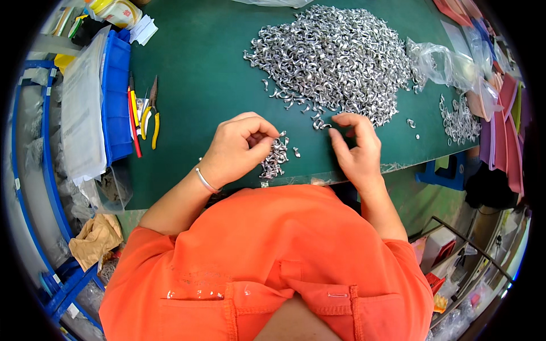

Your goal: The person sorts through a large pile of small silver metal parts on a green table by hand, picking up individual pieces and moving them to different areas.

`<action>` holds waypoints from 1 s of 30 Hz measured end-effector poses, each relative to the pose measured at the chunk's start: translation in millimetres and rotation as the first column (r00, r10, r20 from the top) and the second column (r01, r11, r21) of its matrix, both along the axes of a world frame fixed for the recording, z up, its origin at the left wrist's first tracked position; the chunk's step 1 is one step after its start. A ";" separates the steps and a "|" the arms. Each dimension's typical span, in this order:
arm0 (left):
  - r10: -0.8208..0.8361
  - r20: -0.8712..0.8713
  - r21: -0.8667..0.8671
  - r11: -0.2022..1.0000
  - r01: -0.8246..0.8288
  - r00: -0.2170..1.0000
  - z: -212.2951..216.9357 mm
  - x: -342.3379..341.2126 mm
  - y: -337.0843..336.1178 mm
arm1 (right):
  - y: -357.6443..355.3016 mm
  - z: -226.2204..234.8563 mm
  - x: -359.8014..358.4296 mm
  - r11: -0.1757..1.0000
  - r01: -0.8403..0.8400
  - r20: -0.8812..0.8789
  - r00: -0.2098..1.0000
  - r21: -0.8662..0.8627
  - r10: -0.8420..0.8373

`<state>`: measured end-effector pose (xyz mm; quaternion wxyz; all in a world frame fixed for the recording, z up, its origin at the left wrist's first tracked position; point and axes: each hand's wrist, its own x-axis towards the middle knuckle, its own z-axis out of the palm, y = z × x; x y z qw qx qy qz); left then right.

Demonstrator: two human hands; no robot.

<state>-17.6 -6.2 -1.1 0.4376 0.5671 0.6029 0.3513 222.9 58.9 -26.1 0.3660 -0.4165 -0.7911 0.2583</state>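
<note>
My left hand (239,145) is closed in a pinch on a small curved silver metal piece (282,134). Just beside it lies a small heap of similar pieces (274,159), near the front edge of the green table. A single piece (296,152) sits to the right of that heap. My right hand (359,150) has thumb and forefinger apart, their tips next to a few loose pieces (319,122) at the near edge of a large pile of silver metal pieces (335,57). Whether its fingertips touch one of them, I cannot tell.
On the left, yellow-handled pliers (155,122) and a red pen-like tool (134,122) lie beside a blue bin (116,96). Metal rings (459,120) and a clear plastic bag (446,65) are at the right. A blue stool (446,173) stands below the table (193,74).
</note>
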 end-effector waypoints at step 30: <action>0.057 0.217 0.260 0.959 -0.114 0.974 -4.3 24.2 3.0 | -23.0 1.9 -31.2 0.870 -0.320 -0.467 0.876 -0.375 0.121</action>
